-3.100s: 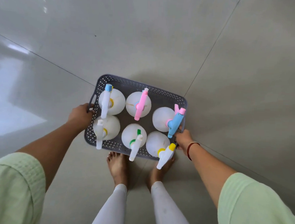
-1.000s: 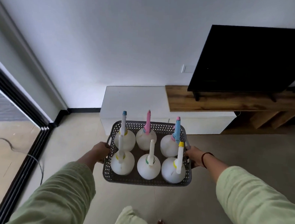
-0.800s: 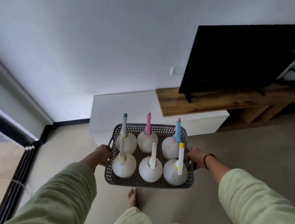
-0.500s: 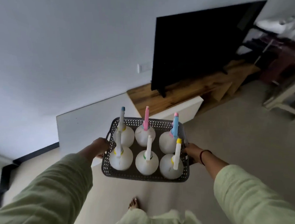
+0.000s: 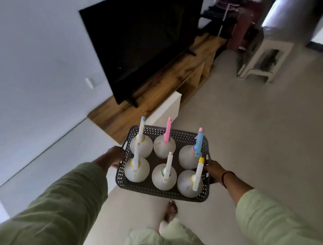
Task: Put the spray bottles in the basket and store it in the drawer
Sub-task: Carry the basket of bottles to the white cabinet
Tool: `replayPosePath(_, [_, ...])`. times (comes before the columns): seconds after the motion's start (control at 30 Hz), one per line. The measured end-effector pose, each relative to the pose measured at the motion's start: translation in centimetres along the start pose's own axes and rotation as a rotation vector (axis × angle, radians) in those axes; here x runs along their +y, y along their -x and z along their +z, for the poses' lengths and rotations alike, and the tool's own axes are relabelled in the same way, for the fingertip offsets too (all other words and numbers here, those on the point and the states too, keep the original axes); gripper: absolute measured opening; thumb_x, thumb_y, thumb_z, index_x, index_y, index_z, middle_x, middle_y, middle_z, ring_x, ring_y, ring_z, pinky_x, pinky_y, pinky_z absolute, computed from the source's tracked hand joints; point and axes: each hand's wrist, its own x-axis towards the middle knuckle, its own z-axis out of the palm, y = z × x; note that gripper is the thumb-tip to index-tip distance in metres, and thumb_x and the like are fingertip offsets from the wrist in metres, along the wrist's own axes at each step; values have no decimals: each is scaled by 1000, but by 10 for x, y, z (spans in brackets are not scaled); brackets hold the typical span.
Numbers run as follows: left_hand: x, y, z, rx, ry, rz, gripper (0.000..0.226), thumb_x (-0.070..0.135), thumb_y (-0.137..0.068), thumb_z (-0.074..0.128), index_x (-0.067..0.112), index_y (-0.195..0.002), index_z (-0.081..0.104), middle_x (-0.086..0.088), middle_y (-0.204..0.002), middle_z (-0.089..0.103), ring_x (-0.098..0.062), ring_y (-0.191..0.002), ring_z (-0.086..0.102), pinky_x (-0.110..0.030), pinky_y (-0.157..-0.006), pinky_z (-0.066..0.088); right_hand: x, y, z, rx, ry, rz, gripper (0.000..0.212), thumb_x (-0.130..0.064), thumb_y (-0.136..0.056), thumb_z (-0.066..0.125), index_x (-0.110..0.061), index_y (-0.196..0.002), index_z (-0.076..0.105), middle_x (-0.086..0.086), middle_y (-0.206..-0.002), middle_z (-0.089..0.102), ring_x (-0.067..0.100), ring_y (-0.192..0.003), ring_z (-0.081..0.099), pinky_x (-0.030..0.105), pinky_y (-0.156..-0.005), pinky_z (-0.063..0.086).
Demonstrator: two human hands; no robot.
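Note:
I hold a dark grey perforated basket (image 5: 150,191) in the air in front of me. My left hand (image 5: 112,157) grips its left handle and my right hand (image 5: 215,170) grips its right handle. Several white spray bottles stand upright inside in two rows. The back row has a blue-tipped bottle (image 5: 141,145), a pink-nozzle bottle (image 5: 164,147) and a blue-and-pink nozzle bottle (image 5: 189,157). The front row has a white-nozzle bottle (image 5: 136,170), a green-collar bottle (image 5: 164,178) and a yellow-tipped bottle (image 5: 189,183). No drawer front is clearly visible.
A low white cabinet (image 5: 67,149) stands along the wall at left, joined to a wooden TV bench (image 5: 150,101) with a black television (image 5: 142,38). A white plastic stool (image 5: 263,58) stands at the far right. My bare foot (image 5: 170,210) is on the pale floor below the basket.
I lifted the basket off the floor and carried it toward the cabinet. The view has swung right and tilted, so the television and stool now fill the upper frame. Both grips are unchanged.

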Motion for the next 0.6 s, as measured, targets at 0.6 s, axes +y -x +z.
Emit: replayPosePath(0.6, [117,-203,119,-287,-617,285,40,9,-91,41,12,-128,56,-14,-130,57,-32,-112,61,-38,-87,56,79,-93,-18,280,-252,315,33,-11,-93,48,-9,-125,51,17,-101,59,33,-75,60,41,-62,55])
